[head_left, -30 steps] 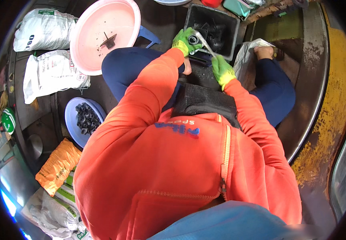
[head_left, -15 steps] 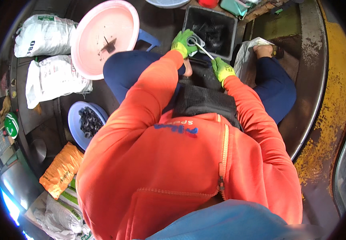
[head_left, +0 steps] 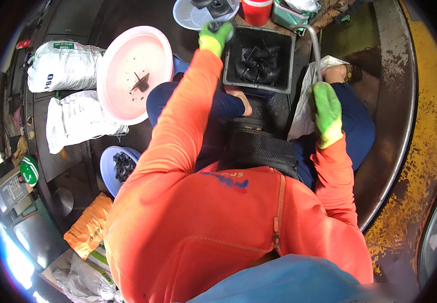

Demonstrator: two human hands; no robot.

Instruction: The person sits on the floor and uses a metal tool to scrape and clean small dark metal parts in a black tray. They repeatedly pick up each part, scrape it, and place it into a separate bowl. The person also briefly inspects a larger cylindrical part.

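Note:
My left hand point(head_left: 215, 38), in a green glove, is closed round a dark part point(head_left: 218, 26), blurred by motion. It is beside the near edge of a light blue basket point(head_left: 184, 19) that holds black moulded parts point(head_left: 220, 7). Over my right thigh, my gloved right hand point(head_left: 326, 107) grips a metal rod point(head_left: 315, 48) whose far end bends over to the left. Between the two hands stands a black rectangular bin point(head_left: 259, 87) with several dark moulded pieces point(head_left: 260, 61) inside.
A pink basin point(head_left: 122, 55) with a brown piece stands left, near white sacks point(head_left: 66, 68). Below it, a blue bowl point(head_left: 108, 174) holds small black parts. A red container point(head_left: 257, 12) and green tub point(head_left: 285, 17) stand beyond the bin. A metal rim point(head_left: 405, 131) curves along the right.
My left hand has moved left and away, toward the blue basket, with the dark part. My right hand has swung right and lifted the rod clear of it.

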